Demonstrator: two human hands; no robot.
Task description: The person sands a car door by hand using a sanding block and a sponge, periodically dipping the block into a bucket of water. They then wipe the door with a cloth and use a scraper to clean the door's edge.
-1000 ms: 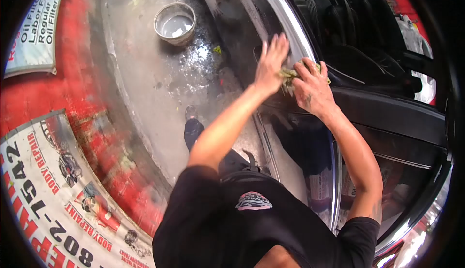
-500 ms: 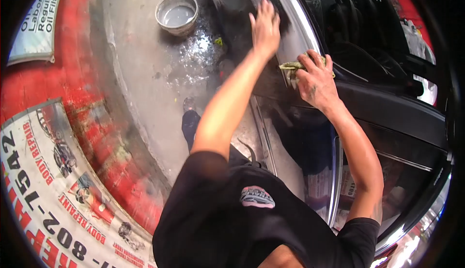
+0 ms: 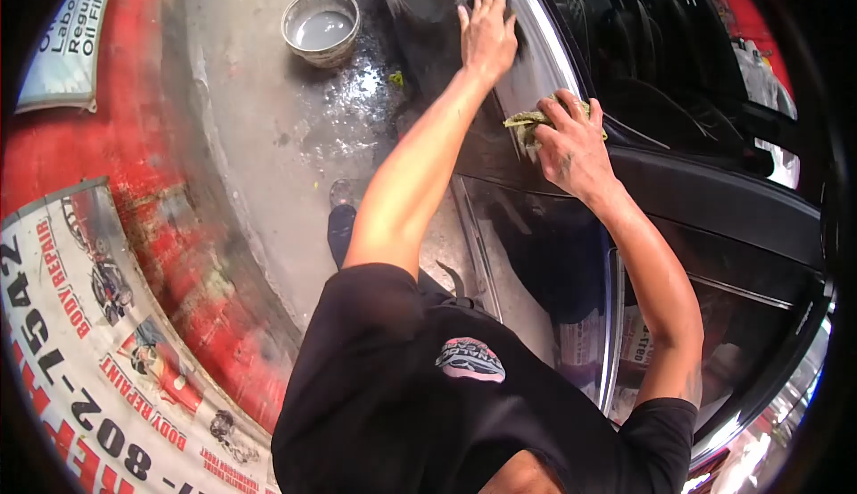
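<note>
Cloth, just one, in right hand

2 hands, 1 cloth, 1 bucket, 2 banners, 1 car.

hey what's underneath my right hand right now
Under your right hand is a bunched, yellowish-green cloth, sticking out past your fingers. Your hand covers its middle, and the part of the car directly beneath can't be seen.
</note>
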